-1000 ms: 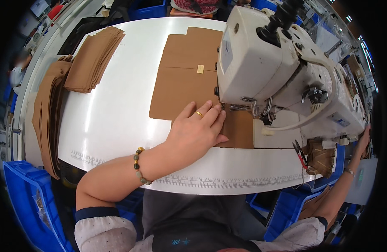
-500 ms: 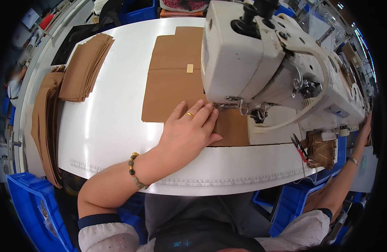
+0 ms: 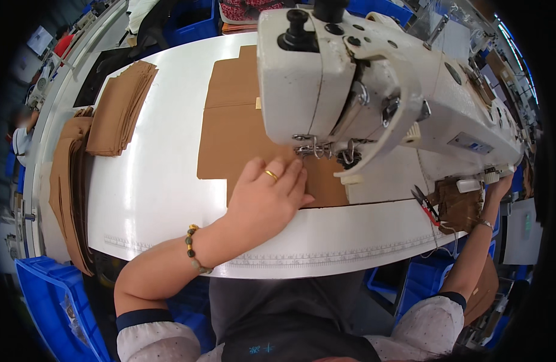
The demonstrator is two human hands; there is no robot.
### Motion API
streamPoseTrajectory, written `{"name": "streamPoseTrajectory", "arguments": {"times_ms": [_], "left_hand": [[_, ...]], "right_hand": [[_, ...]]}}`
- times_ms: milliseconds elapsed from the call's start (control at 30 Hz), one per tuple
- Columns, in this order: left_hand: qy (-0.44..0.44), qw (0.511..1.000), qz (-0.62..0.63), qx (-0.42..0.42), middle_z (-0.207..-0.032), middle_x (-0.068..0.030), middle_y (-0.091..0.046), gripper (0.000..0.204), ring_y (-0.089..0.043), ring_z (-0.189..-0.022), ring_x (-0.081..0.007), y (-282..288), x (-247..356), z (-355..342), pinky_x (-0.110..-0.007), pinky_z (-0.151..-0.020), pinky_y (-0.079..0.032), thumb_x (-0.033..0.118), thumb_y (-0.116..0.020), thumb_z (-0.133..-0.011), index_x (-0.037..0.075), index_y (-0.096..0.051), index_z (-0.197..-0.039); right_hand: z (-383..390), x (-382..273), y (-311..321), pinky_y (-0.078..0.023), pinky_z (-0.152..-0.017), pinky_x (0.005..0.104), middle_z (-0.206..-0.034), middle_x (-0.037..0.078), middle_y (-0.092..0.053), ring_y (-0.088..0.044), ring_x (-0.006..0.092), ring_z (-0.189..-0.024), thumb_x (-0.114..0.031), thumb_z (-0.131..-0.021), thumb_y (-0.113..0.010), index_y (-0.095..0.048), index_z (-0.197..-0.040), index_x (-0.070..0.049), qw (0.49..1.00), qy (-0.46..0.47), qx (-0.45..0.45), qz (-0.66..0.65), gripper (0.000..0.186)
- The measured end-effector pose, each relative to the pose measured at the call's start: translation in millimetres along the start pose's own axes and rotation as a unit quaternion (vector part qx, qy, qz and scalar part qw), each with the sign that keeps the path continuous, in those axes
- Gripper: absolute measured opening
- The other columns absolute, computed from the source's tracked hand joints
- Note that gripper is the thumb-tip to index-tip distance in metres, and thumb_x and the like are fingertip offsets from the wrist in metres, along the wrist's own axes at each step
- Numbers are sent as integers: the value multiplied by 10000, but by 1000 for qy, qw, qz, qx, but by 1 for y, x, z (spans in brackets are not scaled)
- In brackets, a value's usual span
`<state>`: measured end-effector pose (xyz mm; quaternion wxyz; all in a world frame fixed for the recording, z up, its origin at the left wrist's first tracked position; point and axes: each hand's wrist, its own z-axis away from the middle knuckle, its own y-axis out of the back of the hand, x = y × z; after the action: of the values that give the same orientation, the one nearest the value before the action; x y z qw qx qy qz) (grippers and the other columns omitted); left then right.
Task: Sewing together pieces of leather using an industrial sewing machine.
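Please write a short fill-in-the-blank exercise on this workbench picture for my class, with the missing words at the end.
1. The left hand rests on a ____ fabric panel.
2. A beaded bracelet circles the person's ____ wrist.
3. Red-handled thread snips lie to the ____ of the left hand.
4. The white ____ machine stands over the panel.

Missing words: brown; left; right; sewing.

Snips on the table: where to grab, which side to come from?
Probably the red handle, with the grip coming from the person's side of the table. The snips lie with their dark blades spread and pointing away, handle toward that side. The brown bundle crowds the right.
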<state>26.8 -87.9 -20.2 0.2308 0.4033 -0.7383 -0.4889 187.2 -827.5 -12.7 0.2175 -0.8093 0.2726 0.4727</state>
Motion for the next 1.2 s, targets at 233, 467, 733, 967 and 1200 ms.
{"name": "streamPoseTrajectory", "arguments": {"times_ms": [233, 467, 733, 967, 1200], "left_hand": [[31, 997, 48, -42, -1396, -250, -668, 824, -701, -1142, -375, -13, 61, -48, -480, -1055, -521, 559, -786, -853, -67, -646, -1371], [-19, 980, 184, -76, -1395, -207, -702, 746, -693, -1278, -366, 24, 23, 1, -462, -1085, -550, 523, -822, -860, -25, -687, -1348], [-29, 978, 201, -43, -1216, -127, -794, 509, -742, -1201, -328, 36, -6, 22, -422, -1014, -599, 445, -809, -924, 36, -769, -1224], [-38, 993, 108, -38, -1054, -117, -807, 431, -787, -1043, -299, 37, 11, 5, -386, -904, -634, 400, -794, -932, 26, -770, -1143], [-69, 996, 39, -41, -1068, -114, -790, 426, -744, -738, -229, 24, 24, -23, -341, -691, -612, 331, -837, -880, 21, -756, -1161]], "right_hand": [[4, -3, -2, -512, -1073, 368, -1417, 110, -649, -644, 224, -1273, -374, -1162, -441, -525, -1523, -11, 998, 18, 19, 62, 519], [-6, -2, 15, -488, -1095, 362, -1418, 116, -660, -638, 214, -1296, -496, -1143, -497, -563, -1535, -25, 997, -19, 12, 70, 616], [-100, -90, -28, -540, -974, 293, -1289, 133, -734, -705, 177, -1117, -660, -1025, -614, -689, -1428, -13, 969, -61, -155, 181, 765], [-31, -39, -18, -518, -1038, 352, -1340, 87, -719, -693, 206, -1174, -590, -1056, -607, -653, -1454, -5, 1000, 4, 10, -7, 710], [-40, -41, 19, -497, -998, 314, -1326, 159, -732, -684, 214, -1238, -633, -1085, -518, -677, -1432, -1, 994, -6, 19, 109, 739]]}}
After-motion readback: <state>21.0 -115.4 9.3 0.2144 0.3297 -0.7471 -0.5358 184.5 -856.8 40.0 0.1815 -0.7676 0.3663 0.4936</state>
